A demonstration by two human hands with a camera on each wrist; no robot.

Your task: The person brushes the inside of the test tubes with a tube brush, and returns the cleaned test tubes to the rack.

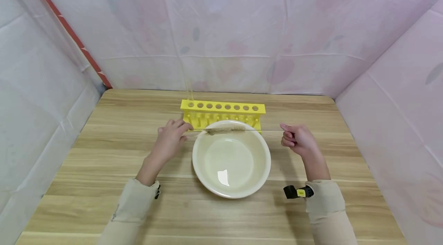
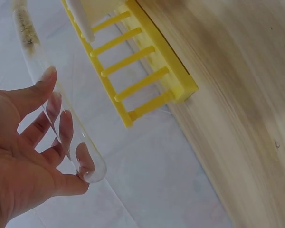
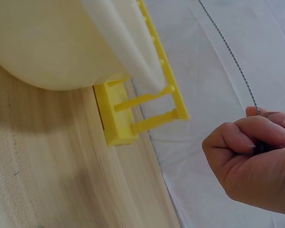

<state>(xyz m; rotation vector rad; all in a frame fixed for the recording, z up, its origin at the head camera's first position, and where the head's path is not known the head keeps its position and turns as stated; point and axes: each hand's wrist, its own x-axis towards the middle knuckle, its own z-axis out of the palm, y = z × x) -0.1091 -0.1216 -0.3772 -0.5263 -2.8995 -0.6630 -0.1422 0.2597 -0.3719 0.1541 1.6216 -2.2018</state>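
My left hand [image 1: 169, 139] holds a clear glass test tube [image 2: 36, 61] by its rounded end, with the thumb on one side and the fingers on the other. A test tube brush [image 1: 221, 131] reaches into the tube's far end. Its brownish bristles [image 2: 24, 28] look pressed together inside the glass. My right hand [image 1: 299, 140] grips the brush's handle end, fingers curled in a fist. The twisted wire stem [image 3: 230, 52] runs out of that fist toward the tube. Tube and brush lie level above the far part of a cream basin [image 1: 198, 160].
Behind the basin stands a yellow test tube rack [image 1: 242, 107] with a row of holes and pegs. A clear tube [image 1: 189, 93] stands upright in its leftmost hole. Patterned cloth walls [image 1: 225, 37] enclose the wooden table [image 1: 104, 168] at the back and sides.
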